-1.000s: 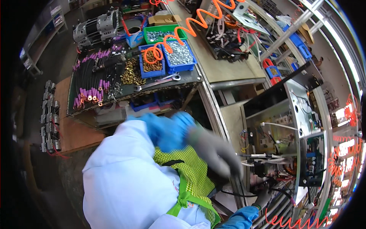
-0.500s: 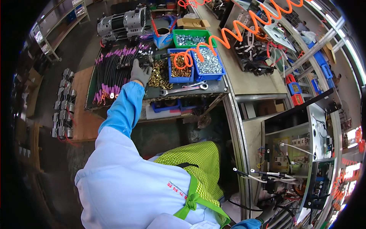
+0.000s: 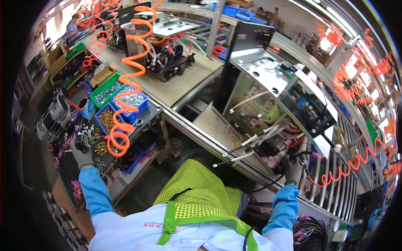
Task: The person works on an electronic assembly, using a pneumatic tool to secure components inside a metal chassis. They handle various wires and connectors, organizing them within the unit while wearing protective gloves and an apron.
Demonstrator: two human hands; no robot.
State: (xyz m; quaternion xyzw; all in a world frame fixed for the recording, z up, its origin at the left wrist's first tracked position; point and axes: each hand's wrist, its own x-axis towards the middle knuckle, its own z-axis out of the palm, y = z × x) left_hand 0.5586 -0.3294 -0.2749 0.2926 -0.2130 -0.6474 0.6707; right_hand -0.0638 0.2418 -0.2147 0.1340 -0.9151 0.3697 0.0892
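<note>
A crowded workshop is lit by windows and lamps, and at left a dark-topped bench [image 3: 147, 126] is set askew. On it, beside the heaped brass fasteners [image 3: 101, 149], a dark tool [image 3: 83, 144] is met by the gloved left hand [image 3: 83, 157]; whether the fingers are closed round it cannot be told. Over at right, a black cable [image 3: 268, 184] is led up to the right hand [image 3: 292, 168] at an open cabinet [image 3: 251, 71]; its fingers are partly hidden, so the grip cannot be told either. Between the bench edge and the checked apron [image 3: 201, 188], dark floor is seen, bordered by a straight metal rail [image 3: 201, 136]. White cables [image 3: 240, 157] are poked out toward that rail. An orange coiled hose [image 3: 134, 74] is hung in front of the blue trays [image 3: 140, 111], its lowest loop near the left hand. Behind, a green tray [image 3: 104, 84] is filled with silvery bits. Smooth, round steel rollers [image 3: 331, 180] are lined up past the right hand.
</note>
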